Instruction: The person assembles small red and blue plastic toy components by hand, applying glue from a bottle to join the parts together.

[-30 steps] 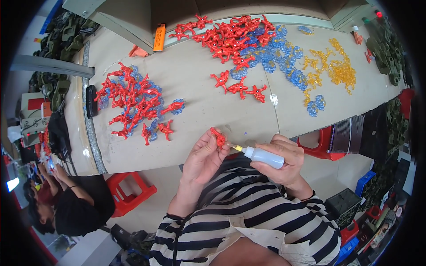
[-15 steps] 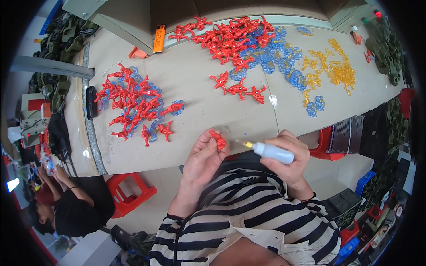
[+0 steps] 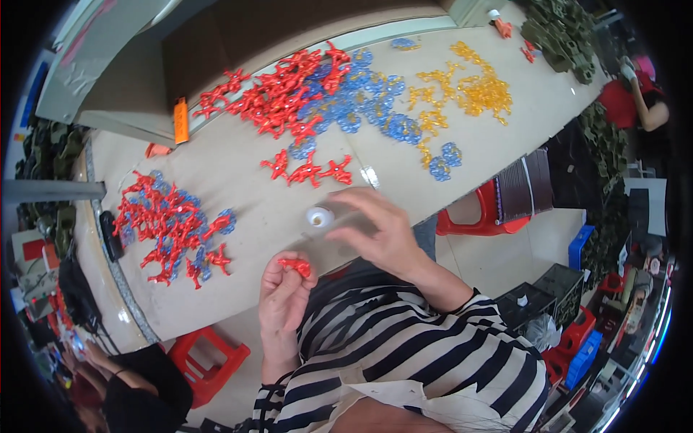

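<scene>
Between the thumb and fingers of my left hand (image 3: 283, 299) is a small red plastic figure (image 3: 297, 268), held just off the table's near edge. A squeeze bottle (image 3: 318, 218) with a narrow tip stands on the table, seen nearly from above. My right hand (image 3: 390, 234) is beside it, thumb and fingers spread around its right side without visibly gripping it. Beyond my hands, three loose red figures (image 3: 306, 170) lie on the table. A pile of red figures on clear blue pieces (image 3: 164, 224) is at the left.
Farther back lie a heap of red figures (image 3: 278, 94), clear blue pieces (image 3: 382, 101) and yellow pieces (image 3: 485, 94). An orange lighter (image 3: 180, 121) leans near the shelf. Red stools (image 3: 206, 364) stand beyond the near edge. Another person (image 3: 148, 390) sits at the lower left.
The bottle has gone from my right hand to the table, and that hand has opened. My left hand still holds the red figure. The whole view has shifted and turned.
</scene>
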### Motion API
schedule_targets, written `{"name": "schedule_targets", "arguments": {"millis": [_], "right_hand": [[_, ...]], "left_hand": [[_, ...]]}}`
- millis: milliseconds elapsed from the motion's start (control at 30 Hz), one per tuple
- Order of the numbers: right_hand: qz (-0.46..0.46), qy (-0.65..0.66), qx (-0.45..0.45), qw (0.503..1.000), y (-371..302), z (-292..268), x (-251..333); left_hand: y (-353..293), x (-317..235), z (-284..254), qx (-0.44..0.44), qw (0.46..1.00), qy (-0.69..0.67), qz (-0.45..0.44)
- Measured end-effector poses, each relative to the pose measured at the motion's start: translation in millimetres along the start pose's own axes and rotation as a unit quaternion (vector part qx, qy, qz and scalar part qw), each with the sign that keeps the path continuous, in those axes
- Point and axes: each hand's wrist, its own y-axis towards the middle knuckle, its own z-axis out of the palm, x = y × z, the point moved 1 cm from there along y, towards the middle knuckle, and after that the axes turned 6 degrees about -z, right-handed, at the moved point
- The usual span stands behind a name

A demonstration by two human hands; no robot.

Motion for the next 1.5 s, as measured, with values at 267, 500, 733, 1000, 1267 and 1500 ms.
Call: {"name": "schedule_targets", "arguments": {"millis": [267, 500, 733, 1000, 1267, 1500], "right_hand": [[0.040, -0.445, -0.159, 0.880, -11, -88, -19], [0.098, -0.314, -0.094, 0.940, -18, -67, -7], [0.174, 0.178, 0.091, 0.964, -26, -40, 13], [0.048, 0.178, 0.134, 0.974, -24, -27, -3], [0.217, 0.347, 0.114, 0.905, -36, -20, 4], [0.232, 0.389, 0.093, 0.887, -42, -15, 1]], "left_hand": [[5, 10, 9, 0.042, 0.997, -0.019, -0.058], [8, 23, 16, 0.064, 0.994, -0.014, -0.082], [14, 27, 31, 0.119, 0.988, -0.038, -0.093], [13, 26, 23, 0.121, 0.989, -0.035, -0.080], [14, 27, 18, 0.078, 0.982, 0.123, 0.116], [14, 21, 18, 0.056, 0.960, 0.207, 0.179]]}}
